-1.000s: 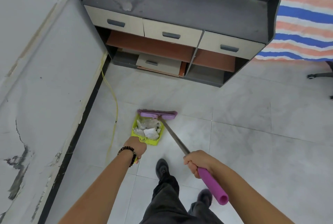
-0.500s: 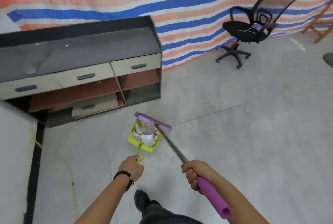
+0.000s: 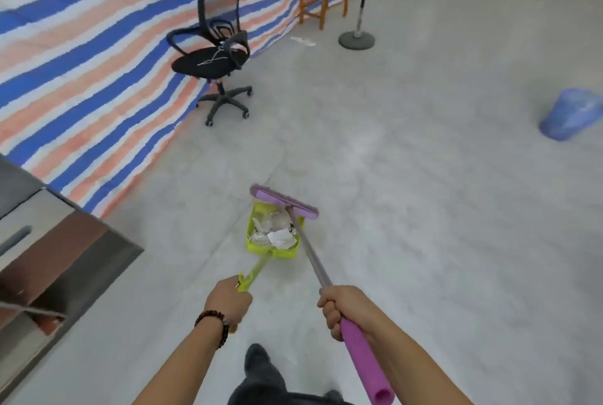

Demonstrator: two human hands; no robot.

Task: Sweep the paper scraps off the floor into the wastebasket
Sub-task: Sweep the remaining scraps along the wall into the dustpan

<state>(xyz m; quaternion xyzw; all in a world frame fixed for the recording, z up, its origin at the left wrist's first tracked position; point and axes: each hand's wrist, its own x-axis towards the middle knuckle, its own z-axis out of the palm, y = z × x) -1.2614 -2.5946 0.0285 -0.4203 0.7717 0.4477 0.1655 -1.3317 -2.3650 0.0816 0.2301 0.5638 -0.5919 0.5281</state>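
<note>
Grey floor (image 3: 424, 209) filled most of the head view, with a striped tarpaulin (image 3: 81, 45) along its far left side. We found the paper scraps (image 3: 277, 236) gathered inside the yellow-green dustpan (image 3: 252, 231), near the centre of the view. The purple broom head (image 3: 284, 202) lay across the far, open edge of the dustpan and closed the scraps in. Our left hand (image 3: 228, 302) was clamped round the dustpan handle. Our right hand (image 3: 339, 306) was clamped round the broom shaft where the purple grip begins. The two hands were apart. We could not tell whether the dustpan touched the floor.

Compared with one second before, the cabinet (image 3: 49, 258) had passed from straight ahead to the lower left edge. The blue wastebasket (image 3: 574, 114) had entered at the right edge, well apart from the dustpan. We judged that sweeping was complete and the carry to the wastebasket was in hand. Emptying was not yet done. An office chair (image 3: 212, 55) stood near the tarpaulin, clear of that route.
</note>
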